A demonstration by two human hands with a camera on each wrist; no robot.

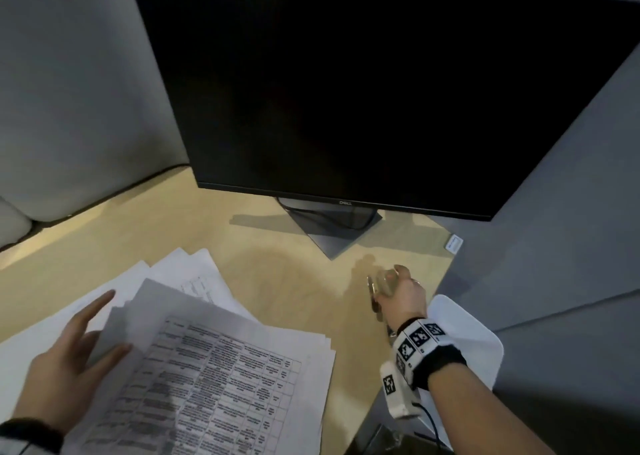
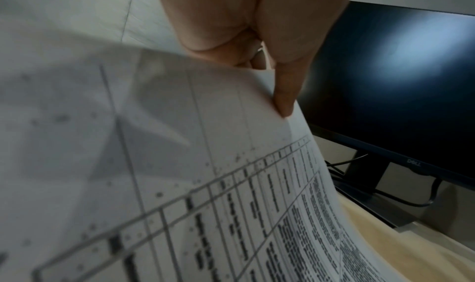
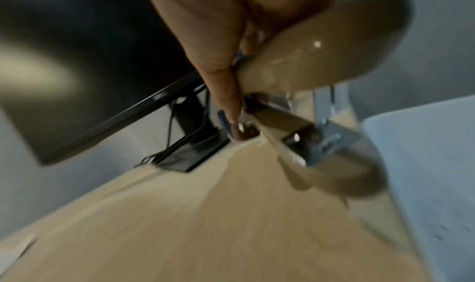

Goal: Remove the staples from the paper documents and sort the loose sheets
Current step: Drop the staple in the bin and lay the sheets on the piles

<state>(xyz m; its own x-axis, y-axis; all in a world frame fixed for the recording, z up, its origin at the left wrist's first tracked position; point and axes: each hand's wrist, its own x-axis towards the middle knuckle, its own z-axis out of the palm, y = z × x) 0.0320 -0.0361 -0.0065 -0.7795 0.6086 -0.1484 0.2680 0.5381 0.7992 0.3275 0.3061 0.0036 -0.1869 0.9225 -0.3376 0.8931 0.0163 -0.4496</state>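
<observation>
A loose pile of white paper sheets (image 1: 194,274) lies on the wooden desk (image 1: 284,281) at the lower left. On top is a printed sheet with a table (image 1: 221,378), its left edge raised. My left hand (image 1: 110,323) pinches that edge, thumb on top, fingers straight beneath and partly hidden. In the left wrist view the thumb (image 2: 282,97) presses the curved printed sheet (image 2: 205,184). My right hand (image 1: 398,288) hovers over the desk's right side and grips a beige staple remover (image 1: 373,293), whose handles (image 3: 316,67) and metal claws (image 3: 303,138) are blurred. No staple is visible.
A dark Dell monitor (image 1: 346,91) stands on its stand (image 1: 332,233) at the back of the desk, with cables behind. Grey partition walls (image 1: 69,91) close the corner. A white perforated bin (image 1: 467,337) sits past the desk's right edge, under my right wrist.
</observation>
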